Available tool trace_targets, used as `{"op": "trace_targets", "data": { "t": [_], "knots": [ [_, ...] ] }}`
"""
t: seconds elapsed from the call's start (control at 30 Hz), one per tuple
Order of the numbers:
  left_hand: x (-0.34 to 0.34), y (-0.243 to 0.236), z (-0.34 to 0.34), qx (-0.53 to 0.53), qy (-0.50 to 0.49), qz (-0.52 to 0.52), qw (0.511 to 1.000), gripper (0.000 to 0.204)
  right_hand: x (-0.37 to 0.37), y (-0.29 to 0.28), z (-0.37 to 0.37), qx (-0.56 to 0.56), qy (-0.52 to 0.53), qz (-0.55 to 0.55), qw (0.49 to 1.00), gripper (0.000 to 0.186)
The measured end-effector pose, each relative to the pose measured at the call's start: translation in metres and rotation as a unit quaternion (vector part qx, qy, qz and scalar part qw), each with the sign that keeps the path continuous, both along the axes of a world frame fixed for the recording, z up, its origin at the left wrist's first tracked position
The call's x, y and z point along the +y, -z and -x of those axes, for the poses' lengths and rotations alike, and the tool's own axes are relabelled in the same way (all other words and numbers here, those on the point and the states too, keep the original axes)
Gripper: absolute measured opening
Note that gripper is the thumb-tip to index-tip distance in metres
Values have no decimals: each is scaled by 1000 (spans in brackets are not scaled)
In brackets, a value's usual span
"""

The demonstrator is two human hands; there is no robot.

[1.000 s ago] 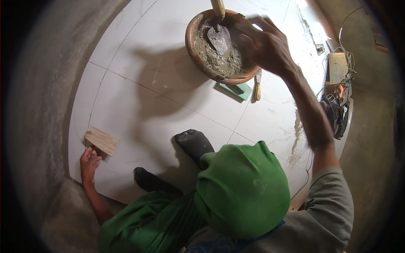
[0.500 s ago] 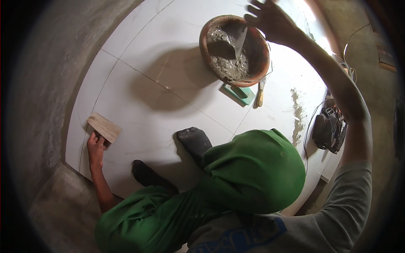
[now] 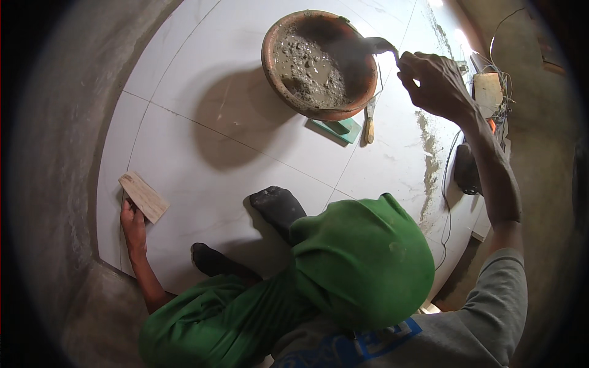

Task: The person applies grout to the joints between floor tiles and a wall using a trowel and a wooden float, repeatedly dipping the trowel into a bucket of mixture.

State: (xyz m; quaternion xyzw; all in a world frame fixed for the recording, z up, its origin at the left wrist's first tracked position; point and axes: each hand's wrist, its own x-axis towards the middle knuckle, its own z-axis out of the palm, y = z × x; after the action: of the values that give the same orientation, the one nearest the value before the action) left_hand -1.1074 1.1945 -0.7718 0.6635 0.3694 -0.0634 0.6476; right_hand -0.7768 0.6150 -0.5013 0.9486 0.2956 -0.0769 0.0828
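My left hand point(image 3: 134, 224) grips the lower edge of a small pale wood-grain plank point(image 3: 145, 197) at the floor's left side. My right hand point(image 3: 432, 86) is raised at the upper right, fingers closed on a trowel point(image 3: 379, 45), whose blurred dark blade hangs over the right rim of a round clay-coloured tub point(image 3: 274, 80). Wet grey mortar point(image 3: 310, 76) with lumps lies inside the tub. Just below the tub lie a green float point(image 3: 343, 132) and a putty knife with a wooden handle point(image 3: 369, 129).
White floor tiles point(image 3: 202, 147) carry a grey mortar streak point(image 3: 429, 165). A grey wall point(image 3: 55, 153) curves along the left. At right lie tangled wires, a board point(image 3: 488, 92) and a black object point(image 3: 465, 168). My dark-socked feet and green-clad knees fill the lower middle.
My right hand has come down from its raised, open pose and now grips the trowel, which has moved out of the mortar to the tub's right rim. My left hand stays at the plank.
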Motion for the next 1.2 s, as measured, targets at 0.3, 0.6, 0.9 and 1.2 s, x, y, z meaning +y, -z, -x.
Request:
{"op": "trace_targets", "data": {
  "t": [0.3,0.6,0.9,1.2],
  "knots": [
    [13,18,53,-45,-141,136,980,48,20,8,-20,56,52,52,996,10],
    [-30,21,2,-84,-39,248,964,46,-24,70,-14,85,-12,-84,993,11],
    [-15,22,28,-40,-116,179,976,48,-5,46,14,-14,-67,-65,996,19],
    [-5,37,40,-39,-171,183,967,48,12,69,1,-94,-157,-9,983,20]
  ]
}}
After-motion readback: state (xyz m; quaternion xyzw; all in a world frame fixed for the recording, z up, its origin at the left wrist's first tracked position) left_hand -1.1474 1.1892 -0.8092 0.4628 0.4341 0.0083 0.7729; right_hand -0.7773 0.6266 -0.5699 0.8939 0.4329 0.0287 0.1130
